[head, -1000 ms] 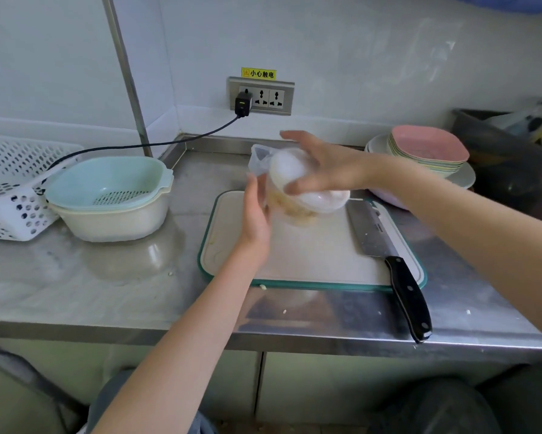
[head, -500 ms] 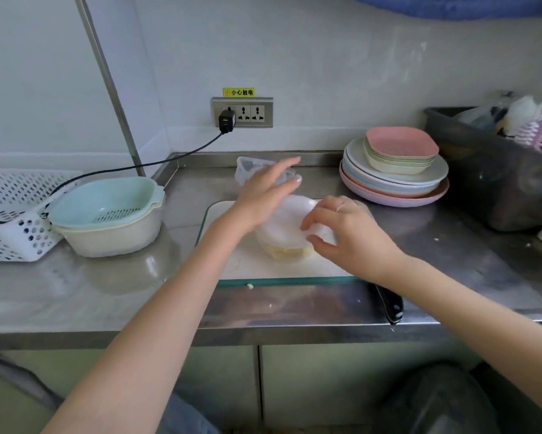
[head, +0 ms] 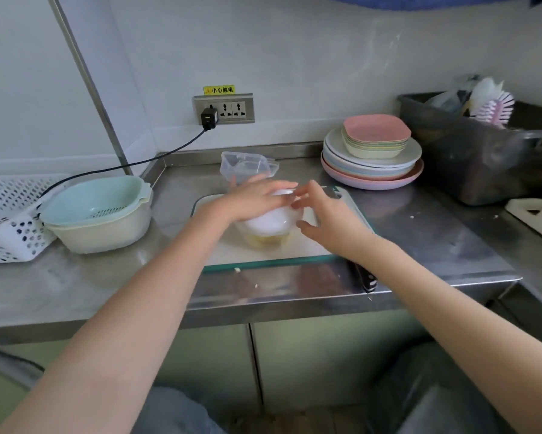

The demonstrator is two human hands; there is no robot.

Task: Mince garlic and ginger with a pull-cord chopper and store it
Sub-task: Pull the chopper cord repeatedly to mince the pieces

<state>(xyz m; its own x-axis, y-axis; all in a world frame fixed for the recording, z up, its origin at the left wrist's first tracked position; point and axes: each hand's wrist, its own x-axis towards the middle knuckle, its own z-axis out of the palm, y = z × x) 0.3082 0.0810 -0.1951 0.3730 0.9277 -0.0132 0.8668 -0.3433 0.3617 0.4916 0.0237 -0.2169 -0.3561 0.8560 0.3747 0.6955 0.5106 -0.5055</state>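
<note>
Left hand [head: 257, 198] has slid flat onto the chopper [head: 268, 225]; right hand [head: 323, 214] fingers pinch its top.

Knife [head: 364, 277] blade hidden under right forearm.

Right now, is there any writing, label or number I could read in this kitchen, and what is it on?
"小心触电", black characters on the yellow warning sticker stuck to the wall just above the socket panel.
A small symbol at the sticker's left end is too blurred to make out.
No readable text shows on the chopper, the clear storage container, the plates or the black plug.
</note>
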